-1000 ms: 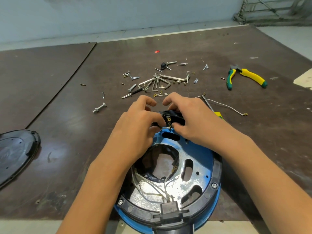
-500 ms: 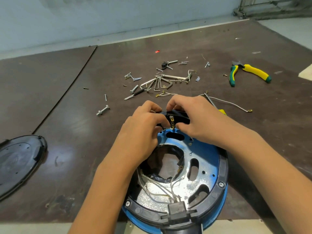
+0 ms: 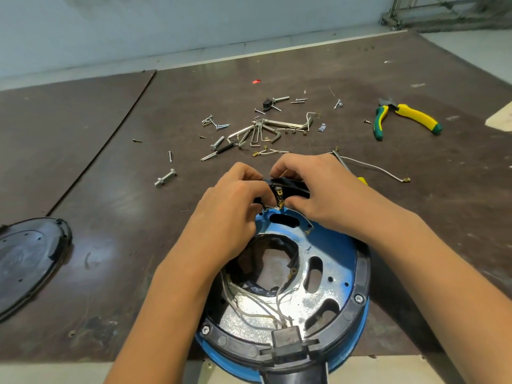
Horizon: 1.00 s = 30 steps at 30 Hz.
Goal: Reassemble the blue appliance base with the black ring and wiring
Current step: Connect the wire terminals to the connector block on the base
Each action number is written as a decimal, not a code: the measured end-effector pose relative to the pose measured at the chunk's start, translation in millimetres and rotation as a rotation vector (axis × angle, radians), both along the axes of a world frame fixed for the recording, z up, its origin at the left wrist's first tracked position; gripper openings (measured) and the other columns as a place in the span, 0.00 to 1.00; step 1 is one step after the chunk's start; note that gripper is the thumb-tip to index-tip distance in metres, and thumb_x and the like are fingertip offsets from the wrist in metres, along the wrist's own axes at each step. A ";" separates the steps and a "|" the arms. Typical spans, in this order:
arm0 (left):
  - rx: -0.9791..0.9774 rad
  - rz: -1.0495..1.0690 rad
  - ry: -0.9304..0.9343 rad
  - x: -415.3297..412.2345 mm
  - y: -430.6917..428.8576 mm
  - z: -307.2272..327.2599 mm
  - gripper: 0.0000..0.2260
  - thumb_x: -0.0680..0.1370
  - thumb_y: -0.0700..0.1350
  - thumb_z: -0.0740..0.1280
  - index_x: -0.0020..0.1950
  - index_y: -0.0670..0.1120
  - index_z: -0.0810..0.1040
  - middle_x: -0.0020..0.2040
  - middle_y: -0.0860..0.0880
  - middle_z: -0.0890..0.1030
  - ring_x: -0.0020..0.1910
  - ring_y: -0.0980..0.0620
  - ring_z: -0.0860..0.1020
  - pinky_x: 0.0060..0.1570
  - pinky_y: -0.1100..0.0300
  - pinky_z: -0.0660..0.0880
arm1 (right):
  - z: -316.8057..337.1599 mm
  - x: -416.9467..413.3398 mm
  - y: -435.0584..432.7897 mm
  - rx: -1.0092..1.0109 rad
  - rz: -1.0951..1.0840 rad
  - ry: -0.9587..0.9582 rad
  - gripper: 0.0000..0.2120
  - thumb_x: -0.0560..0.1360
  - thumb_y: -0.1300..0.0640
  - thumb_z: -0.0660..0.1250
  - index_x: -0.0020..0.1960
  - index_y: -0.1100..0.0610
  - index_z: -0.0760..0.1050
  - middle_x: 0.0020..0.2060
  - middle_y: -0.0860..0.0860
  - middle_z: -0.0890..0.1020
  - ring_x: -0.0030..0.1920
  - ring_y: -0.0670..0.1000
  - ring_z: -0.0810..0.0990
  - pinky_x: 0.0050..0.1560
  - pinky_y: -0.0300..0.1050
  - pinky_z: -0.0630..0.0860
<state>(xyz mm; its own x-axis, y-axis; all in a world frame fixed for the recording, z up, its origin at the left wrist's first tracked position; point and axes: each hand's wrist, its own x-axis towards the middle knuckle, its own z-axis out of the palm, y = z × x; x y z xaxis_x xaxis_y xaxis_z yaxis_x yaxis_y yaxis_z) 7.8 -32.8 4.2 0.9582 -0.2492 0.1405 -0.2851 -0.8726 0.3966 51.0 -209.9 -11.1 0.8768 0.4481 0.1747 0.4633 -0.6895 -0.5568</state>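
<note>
We see the blue base at the near edge of a dark brown table, its open side up. The black ring runs round its rim and pale wires lie inside. At the far rim the left hand and right hand both pinch a black part with curled fingers.

The tabletop is scuffed and glossy, made of two boards that meet at a seam. A black cover lies at its left edge. Beyond the hands are a bolt, hex keys among scattered screws, a loose wire, and pliers far right. Past the table a pale floor meets a light wall, with a metal frame in the corner.
</note>
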 end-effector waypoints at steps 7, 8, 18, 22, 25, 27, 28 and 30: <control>-0.008 0.013 0.015 -0.2 -1.0 1.2 0.13 0.76 0.37 0.70 0.48 0.56 0.81 0.59 0.56 0.71 0.53 0.53 0.75 0.52 0.54 0.76 | -0.3 -0.3 0.0 -0.014 -0.006 -0.003 0.18 0.73 0.60 0.74 0.59 0.47 0.76 0.52 0.47 0.82 0.48 0.44 0.78 0.43 0.25 0.66; -0.009 0.016 0.017 -0.1 -1.1 1.3 0.13 0.76 0.37 0.70 0.49 0.56 0.81 0.59 0.56 0.70 0.53 0.53 0.75 0.52 0.54 0.76 | -0.2 -0.2 -0.1 -0.012 -0.005 -0.003 0.18 0.73 0.60 0.74 0.59 0.47 0.76 0.52 0.47 0.82 0.48 0.44 0.78 0.43 0.25 0.66; -0.007 0.026 0.018 0.6 -1.6 0.2 0.13 0.76 0.36 0.70 0.48 0.57 0.81 0.59 0.56 0.71 0.54 0.53 0.74 0.54 0.50 0.75 | -0.7 0.3 -1.5 0.000 0.004 -0.003 0.18 0.73 0.59 0.75 0.60 0.47 0.76 0.53 0.47 0.81 0.52 0.45 0.79 0.50 0.35 0.72; -0.003 0.022 0.017 0.8 -1.6 0.2 0.13 0.76 0.36 0.70 0.47 0.57 0.81 0.59 0.56 0.71 0.54 0.53 0.74 0.54 0.50 0.75 | -1.3 1.4 -2.4 0.005 0.006 0.012 0.19 0.72 0.59 0.76 0.59 0.47 0.77 0.54 0.47 0.81 0.51 0.44 0.77 0.49 0.34 0.69; -0.002 0.023 0.025 0.7 -1.6 0.5 0.14 0.76 0.36 0.69 0.47 0.57 0.81 0.59 0.56 0.70 0.53 0.52 0.75 0.53 0.51 0.75 | -0.3 1.8 -3.2 0.014 0.010 0.018 0.19 0.71 0.58 0.77 0.60 0.47 0.77 0.54 0.46 0.81 0.52 0.43 0.77 0.51 0.33 0.69; 0.001 0.022 0.029 0.6 -1.9 0.9 0.14 0.76 0.36 0.69 0.47 0.57 0.80 0.59 0.56 0.70 0.53 0.52 0.75 0.52 0.52 0.75 | -0.1 1.6 -3.3 0.020 0.012 0.020 0.20 0.71 0.58 0.77 0.60 0.47 0.77 0.54 0.46 0.81 0.53 0.43 0.77 0.52 0.33 0.69; 0.001 0.021 0.031 0.4 -2.0 1.1 0.14 0.76 0.36 0.69 0.47 0.57 0.80 0.59 0.56 0.70 0.54 0.53 0.74 0.53 0.53 0.75 | -0.2 1.5 -3.2 0.022 0.013 0.020 0.20 0.71 0.58 0.77 0.60 0.47 0.77 0.54 0.46 0.81 0.53 0.43 0.78 0.52 0.33 0.69; 0.000 0.020 0.035 0.4 -2.4 1.6 0.15 0.75 0.36 0.69 0.46 0.58 0.79 0.59 0.56 0.70 0.54 0.53 0.74 0.53 0.53 0.75 | -0.3 1.4 -3.2 0.020 0.013 0.014 0.20 0.71 0.58 0.77 0.60 0.47 0.77 0.54 0.46 0.81 0.52 0.43 0.78 0.51 0.32 0.69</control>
